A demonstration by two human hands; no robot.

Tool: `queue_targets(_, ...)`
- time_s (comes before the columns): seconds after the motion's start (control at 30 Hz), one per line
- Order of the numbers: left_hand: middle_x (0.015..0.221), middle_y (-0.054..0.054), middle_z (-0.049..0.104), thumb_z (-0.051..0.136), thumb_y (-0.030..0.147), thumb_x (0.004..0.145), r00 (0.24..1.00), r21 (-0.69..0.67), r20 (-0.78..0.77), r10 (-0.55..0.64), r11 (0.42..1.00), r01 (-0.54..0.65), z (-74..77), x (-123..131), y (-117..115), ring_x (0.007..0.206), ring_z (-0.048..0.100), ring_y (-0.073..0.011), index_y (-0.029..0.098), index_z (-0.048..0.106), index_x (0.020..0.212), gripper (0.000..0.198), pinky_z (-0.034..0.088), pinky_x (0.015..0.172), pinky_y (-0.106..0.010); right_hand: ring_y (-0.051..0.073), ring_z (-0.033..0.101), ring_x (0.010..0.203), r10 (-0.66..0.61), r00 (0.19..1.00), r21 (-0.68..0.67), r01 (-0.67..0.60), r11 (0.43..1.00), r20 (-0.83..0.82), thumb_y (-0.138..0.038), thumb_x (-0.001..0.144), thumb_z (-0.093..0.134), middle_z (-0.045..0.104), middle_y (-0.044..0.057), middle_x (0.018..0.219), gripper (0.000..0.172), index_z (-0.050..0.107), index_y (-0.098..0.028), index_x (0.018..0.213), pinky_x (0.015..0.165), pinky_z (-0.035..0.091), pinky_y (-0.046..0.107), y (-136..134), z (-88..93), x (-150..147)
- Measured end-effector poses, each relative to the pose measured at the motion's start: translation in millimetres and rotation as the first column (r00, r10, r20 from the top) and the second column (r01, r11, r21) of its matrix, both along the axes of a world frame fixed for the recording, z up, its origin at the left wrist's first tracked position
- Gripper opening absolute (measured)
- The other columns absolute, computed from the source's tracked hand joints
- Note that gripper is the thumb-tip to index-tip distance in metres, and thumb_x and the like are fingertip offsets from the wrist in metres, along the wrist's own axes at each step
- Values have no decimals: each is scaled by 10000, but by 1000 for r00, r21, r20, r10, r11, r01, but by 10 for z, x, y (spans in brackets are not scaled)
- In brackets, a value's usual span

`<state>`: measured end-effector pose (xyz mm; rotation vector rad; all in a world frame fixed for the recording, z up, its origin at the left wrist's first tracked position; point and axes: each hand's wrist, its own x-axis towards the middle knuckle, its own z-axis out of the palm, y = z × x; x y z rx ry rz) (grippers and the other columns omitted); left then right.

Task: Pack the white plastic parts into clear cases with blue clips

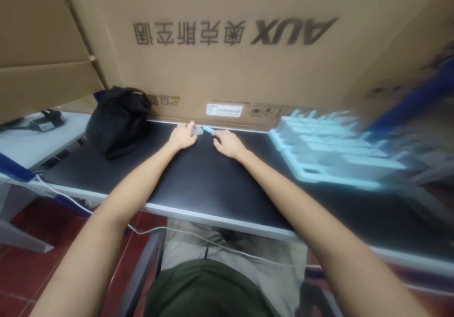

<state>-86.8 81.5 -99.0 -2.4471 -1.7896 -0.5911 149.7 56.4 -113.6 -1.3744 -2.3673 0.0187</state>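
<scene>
Black bag (118,121): left of centre in the frame, slumped on the bench, well apart from the hands.
Left hand (183,135): at frame centre, just left of the midline; fingers together on the pale piece, the exact grip too small to tell.
Pale piece (197,130): flat and somewhat translucent, projecting rightward from the left fingers; its identity cannot be told.
Key relation: the pale piece and the slim blue implement (207,129) lie end to end between the hands; whether they touch is unclear.
Long axis of slim blue implement: slanting from upper left down to lower right, into the right grasp; the right hand is the nearer.
Right hand (229,143): just right of the midline; fingers curled and apparently closed on the implement's dark end.
Bench (220,180): black top, pale front edge across the lower middle; the most room for moving, by judgement, lies between the forearms.
Far limit: the cardboard carton (198,71), upright just beyond the hands, with inverted lettering.
Light-blue rack (329,151): right of the frame, blurred, bounding movement on that side.
</scene>
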Motion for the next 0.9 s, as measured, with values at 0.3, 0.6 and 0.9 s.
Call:
queue_targets(0.3, 1355, -144, 566, 697, 389, 822, 988, 11, 122, -94, 996, 94, 80, 156, -216, 1161, 658, -359, 246, 500, 1298, 535, 566, 976, -510, 290, 653, 1218, 178, 984, 32, -177, 984, -29, -316, 987, 474, 729, 93, 1356, 403, 733, -214, 1279, 1088, 513, 502, -722, -38, 543)
queue_targets(0.6, 1364, -123, 554, 642, 450, 882, 977, 52, 145, -158, 987, 152, 86, 231, -305, 1180, 640, -325, 246, 466, 1298, 496, 581, 961, -488, 339, 537, 1368, 41, 980, 234, 5, 972, -192, -341, 1017, 399, 604, 205, 1466, 520, 561, -120, 1459, 1189, 407, 569, -671, -55, 672)
queue_targets(0.9, 1375, -137, 545, 658, 474, 863, 961, 29, 209, -181, 983, 179, 16, 219, -203, 1148, 640, -336, 238, 478, 1280, 511, 564, 957, -505, 374, 421, 1540, -260, 966, -18, 260, 965, 4, -650, 1042, 304, 483, 263, 1611, 807, 505, -53, 1546, 1276, 331, 585, -1389, -357, 1333)
